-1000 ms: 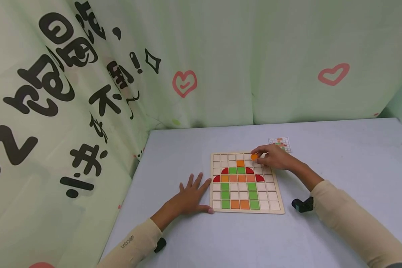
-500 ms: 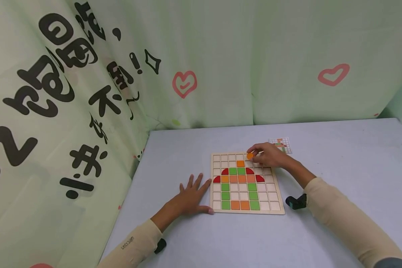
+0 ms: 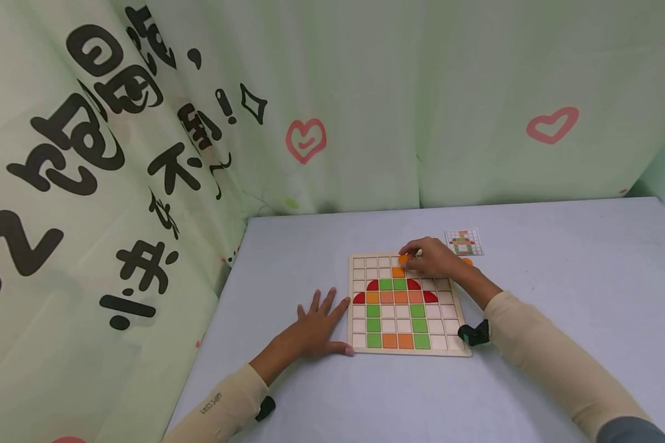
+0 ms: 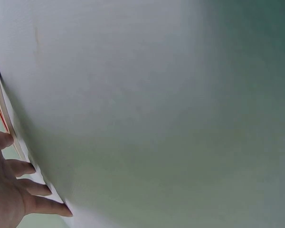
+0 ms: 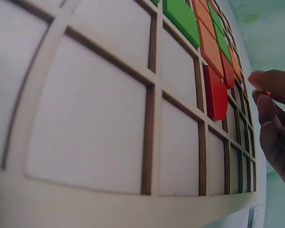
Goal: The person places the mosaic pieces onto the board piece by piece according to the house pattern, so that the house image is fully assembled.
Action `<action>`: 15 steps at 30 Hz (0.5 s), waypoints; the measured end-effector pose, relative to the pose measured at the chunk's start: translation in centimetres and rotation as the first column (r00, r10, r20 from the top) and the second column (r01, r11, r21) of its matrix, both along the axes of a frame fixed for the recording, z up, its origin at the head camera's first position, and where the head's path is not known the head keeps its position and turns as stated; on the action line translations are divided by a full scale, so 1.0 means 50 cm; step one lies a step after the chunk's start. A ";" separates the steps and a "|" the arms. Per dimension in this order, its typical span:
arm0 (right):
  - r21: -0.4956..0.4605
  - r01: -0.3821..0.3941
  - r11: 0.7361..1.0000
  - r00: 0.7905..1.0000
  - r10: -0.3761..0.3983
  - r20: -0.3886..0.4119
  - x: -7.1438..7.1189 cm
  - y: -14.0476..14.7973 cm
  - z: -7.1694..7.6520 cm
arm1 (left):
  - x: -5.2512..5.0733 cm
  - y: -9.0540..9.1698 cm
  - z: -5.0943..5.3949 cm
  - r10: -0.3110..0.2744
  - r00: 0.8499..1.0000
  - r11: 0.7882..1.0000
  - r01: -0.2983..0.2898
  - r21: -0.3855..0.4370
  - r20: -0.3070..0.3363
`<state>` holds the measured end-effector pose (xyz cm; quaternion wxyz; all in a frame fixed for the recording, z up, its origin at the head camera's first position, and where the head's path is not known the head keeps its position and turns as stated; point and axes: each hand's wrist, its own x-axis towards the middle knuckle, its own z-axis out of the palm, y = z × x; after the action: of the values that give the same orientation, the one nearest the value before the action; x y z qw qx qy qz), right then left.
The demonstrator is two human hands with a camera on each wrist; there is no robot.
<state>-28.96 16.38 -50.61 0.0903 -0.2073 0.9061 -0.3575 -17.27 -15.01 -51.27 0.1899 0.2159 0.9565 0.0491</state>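
A wooden grid board [image 3: 410, 353] lies on the table, with green, orange and red tiles set in some of its squares. My right hand [image 3: 433, 258] pinches a small orange tile [image 3: 403, 259] over the far row, just beyond an orange square tile [image 3: 398, 272] in the grid. In the right wrist view, that pinched tile [image 5: 252, 79] shows only partly between thumb and finger. My left hand [image 3: 310, 331] rests spread at the board's left edge, index finger and thumb touching it. The left wrist view shows these fingers [image 4: 35, 187] extended.
A printed pattern card [image 3: 464, 242] lies past the board's far right corner. Another orange piece [image 3: 468, 261] peeks out behind my right wrist. Light green curtains [image 3: 366, 123] hang along the table's back and left sides.
My right hand has moved left along the far row with the orange tile. The card and an orange piece behind the wrist have become more visible. My left hand has stayed put.
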 end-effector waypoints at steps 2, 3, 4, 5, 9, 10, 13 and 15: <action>0.013 0.014 1.000 1.000 -0.014 0.009 -0.001 -0.006 -0.002 | -0.001 -0.001 -0.003 -0.004 1.000 1.000 0.004 -0.006 -0.004; 0.021 0.023 1.000 1.000 -0.023 0.017 -0.002 -0.009 -0.002 | -0.001 -0.001 -0.004 -0.007 1.000 1.000 0.007 -0.009 -0.006; 0.026 0.029 0.999 0.999 -0.029 0.025 -0.002 -0.011 -0.002 | -0.001 -0.002 -0.004 -0.008 1.000 1.000 0.008 -0.009 -0.007; 0.033 0.034 0.999 0.999 -0.035 0.030 -0.003 -0.013 -0.004 | -0.001 -0.002 -0.005 -0.007 1.000 1.000 0.007 -0.006 -0.006; 0.056 0.046 0.997 0.998 -0.048 0.039 -0.005 -0.020 -0.007 | -0.002 -0.001 -0.006 -0.005 1.000 1.000 0.005 -0.003 -0.004; 0.059 0.047 0.997 0.998 -0.049 0.038 -0.005 -0.022 -0.007 | -0.002 -0.002 -0.006 -0.004 1.000 1.000 0.004 -0.003 -0.003; 0.063 0.039 0.997 0.999 -0.041 0.031 -0.005 -0.027 -0.004 | -0.002 -0.002 -0.005 -0.003 1.000 1.000 0.003 -0.006 -0.003; 0.070 0.042 0.997 0.998 -0.044 0.034 -0.005 -0.031 -0.001 | -0.002 -0.001 -0.004 -0.003 1.000 1.000 0.003 -0.005 -0.004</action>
<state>-29.23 14.85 -50.64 0.1059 -0.1782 0.9205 -0.3313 -17.35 -15.08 -51.49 0.1887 0.2170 0.9567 0.0458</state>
